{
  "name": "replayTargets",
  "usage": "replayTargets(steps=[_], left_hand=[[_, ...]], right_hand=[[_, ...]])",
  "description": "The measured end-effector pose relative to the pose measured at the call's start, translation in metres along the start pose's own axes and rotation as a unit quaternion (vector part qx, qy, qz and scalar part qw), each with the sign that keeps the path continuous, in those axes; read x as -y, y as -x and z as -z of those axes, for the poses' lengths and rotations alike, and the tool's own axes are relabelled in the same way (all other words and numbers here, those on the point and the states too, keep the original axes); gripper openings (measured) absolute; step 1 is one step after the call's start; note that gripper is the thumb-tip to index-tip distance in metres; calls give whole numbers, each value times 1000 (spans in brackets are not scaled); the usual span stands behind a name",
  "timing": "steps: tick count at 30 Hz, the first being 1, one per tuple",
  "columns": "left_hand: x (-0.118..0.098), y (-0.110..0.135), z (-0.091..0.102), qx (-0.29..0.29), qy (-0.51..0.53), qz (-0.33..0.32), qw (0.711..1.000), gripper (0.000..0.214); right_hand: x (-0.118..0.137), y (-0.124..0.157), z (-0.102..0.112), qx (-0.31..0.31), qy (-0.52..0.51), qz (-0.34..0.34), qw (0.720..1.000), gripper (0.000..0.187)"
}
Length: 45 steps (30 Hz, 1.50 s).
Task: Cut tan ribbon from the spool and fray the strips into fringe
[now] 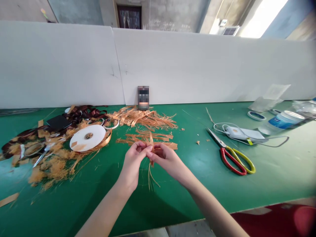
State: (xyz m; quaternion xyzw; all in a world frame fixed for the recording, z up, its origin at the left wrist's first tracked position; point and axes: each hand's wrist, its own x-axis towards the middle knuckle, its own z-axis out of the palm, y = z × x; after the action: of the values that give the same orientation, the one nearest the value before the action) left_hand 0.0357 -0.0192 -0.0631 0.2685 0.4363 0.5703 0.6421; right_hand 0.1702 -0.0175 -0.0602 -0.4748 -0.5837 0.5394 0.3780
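Observation:
Both hands meet over the middle of the green table. My left hand [134, 158] pinches an orange-brown ribbon strip [151, 138] between thumb and fingers. From the other side my right hand [168, 159] has its fingers closed on the same strip, the two thumbs nearly touching. Thin frayed ends [149, 177] hang below the fingertips. Just beyond the hands lie several flat cut ribbon pieces [133, 138], their edges frayed. A larger pile of frayed orange ribbon [148, 119] lies farther back. The fingers cover part of the strip.
To the left are a white ribbon spool [82, 140], dark brown ribbon [86, 113], a black flat object [58, 122] and fluffy fibre scraps [54, 168]. A phone [143, 97] leans against the white partition [187, 65]. Scissors [233, 158], a white power bank [244, 133] and a bottle [283, 121] lie right.

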Motion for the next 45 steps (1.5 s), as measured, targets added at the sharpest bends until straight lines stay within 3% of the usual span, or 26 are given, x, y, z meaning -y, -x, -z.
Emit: replayTargets(steps=[5, 9, 14, 17, 20, 22, 24, 27, 31, 36, 40, 45], left_hand=[[-1, -7, 5, 1, 57, 16, 998, 22], [-29, -24, 34, -21, 63, -14, 998, 16], [-66, -44, 84, -135, -22, -119, 983, 20], [-77, -41, 88, -188, -104, -182, 959, 20], [-77, -26, 63, -113, -204, -199, 952, 10], [-72, -15, 39, 60, -353, -192, 914, 19], [-65, -7, 18, 182, -375, -148, 897, 35], [-57, -4, 1, 253, -365, -94, 891, 36], [-57, -11, 5, 257, -394, -66, 880, 20], [-61, -17, 26, 242, -381, -28, 892, 26], [-60, -16, 37, 222, -362, -1, 905, 28], [-63, -10, 42, 232, -378, -3, 896, 29]], right_hand=[[2, -7, 10, 46, 1, 1, 999, 34], [14, -7, 33, 54, 38, 0, 998, 30], [28, -9, 65, 26, 101, -4, 995, 22], [38, -13, 73, 40, 138, -5, 990, 19], [48, -18, 66, 78, 165, 9, 983, 18], [55, -21, 56, 107, 178, 23, 978, 17], [61, -23, 46, 138, 187, 34, 972, 18], [68, -25, 40, 180, 196, 34, 963, 22], [67, -29, 50, 191, 220, 21, 957, 25], [56, -31, 63, 149, 226, 2, 963, 33], [50, -27, 66, 158, 198, -10, 967, 34], [51, -22, 71, 177, 181, -22, 967, 29]])
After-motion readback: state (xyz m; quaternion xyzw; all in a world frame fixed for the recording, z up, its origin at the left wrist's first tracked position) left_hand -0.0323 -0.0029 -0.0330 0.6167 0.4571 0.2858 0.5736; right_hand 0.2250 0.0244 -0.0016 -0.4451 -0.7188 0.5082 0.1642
